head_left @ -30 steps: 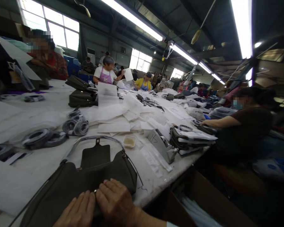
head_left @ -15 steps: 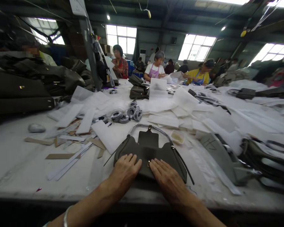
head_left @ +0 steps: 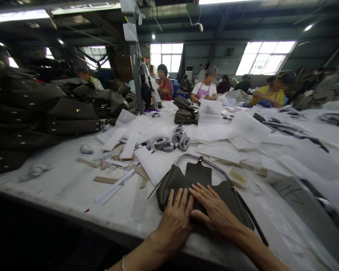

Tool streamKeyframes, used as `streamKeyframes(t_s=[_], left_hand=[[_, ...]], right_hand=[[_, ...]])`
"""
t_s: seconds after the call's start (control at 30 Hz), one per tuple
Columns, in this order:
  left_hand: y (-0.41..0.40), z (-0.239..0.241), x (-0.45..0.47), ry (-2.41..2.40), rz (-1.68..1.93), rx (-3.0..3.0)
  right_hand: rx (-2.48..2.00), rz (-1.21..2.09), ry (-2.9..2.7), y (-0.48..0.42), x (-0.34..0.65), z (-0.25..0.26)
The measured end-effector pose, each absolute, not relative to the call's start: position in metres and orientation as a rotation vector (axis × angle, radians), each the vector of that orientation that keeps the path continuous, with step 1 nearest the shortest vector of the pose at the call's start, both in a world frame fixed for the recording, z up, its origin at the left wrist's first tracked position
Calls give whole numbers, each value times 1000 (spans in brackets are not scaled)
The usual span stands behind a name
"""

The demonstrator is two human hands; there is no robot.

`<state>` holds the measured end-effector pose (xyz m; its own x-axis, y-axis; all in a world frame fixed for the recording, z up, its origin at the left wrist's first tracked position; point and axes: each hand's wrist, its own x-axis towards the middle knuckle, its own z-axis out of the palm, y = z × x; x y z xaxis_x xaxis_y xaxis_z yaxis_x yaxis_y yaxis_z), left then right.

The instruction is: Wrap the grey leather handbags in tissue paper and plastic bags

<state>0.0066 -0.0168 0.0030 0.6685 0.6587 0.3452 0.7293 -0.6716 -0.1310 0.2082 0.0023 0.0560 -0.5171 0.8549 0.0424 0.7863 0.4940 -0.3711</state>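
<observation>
A dark olive handbag (head_left: pixel 169 184) lies on the white work table in front of me. Its flap (head_left: pixel 199 173) is folded back away from me, with a small metal clasp at the far end. The bag's handle (head_left: pixel 216 169), wrapped in clear film, arches behind the flap. My left hand (head_left: pixel 176 212) rests flat on the bag's near left part, fingers stretched. Beside it my right hand (head_left: pixel 211 207) presses flat on the middle of the bag, thumb apart from the fingers. The two hands nearly touch and cover part of the bag's front.
Dark bags (head_left: pixel 70 116) are heaped at the left. Rolled strips (head_left: pixel 169 143) and white sheets (head_left: pixel 149 163) lie behind the handbag. A small tub (head_left: pixel 238 177) of yellowish stuff stands at its right, near a grey marked panel (head_left: pixel 296 195). Several people work across the table.
My view has turned left, so the bag appears further right. My right hand has moved inward across the bag, over the front metal fitting, closer to my left hand.
</observation>
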Motion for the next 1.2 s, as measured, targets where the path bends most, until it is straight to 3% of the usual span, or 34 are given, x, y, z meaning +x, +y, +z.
streamKeyframes(t_s=[0.23, 0.5, 0.8, 0.93, 1.2], left_hand=[[9, 25, -30, -1124, -374, -2708], [16, -1, -59, -1196, -637, -2586], [30, 45, -34, -1357, -495, -2729], [58, 19, -29, -1073, -526, -2757], [51, -22, -46, -1098, -738, -2451]], right_hand=[[-1336, 547, -2579, 22, 182, 63], [-1259, 560, -2575, 16, 179, 70], [-1179, 699, -2454, 17, 180, 72], [-1108, 726, -2452, 21, 183, 71], [-1160, 724, -2408, 28, 187, 62]])
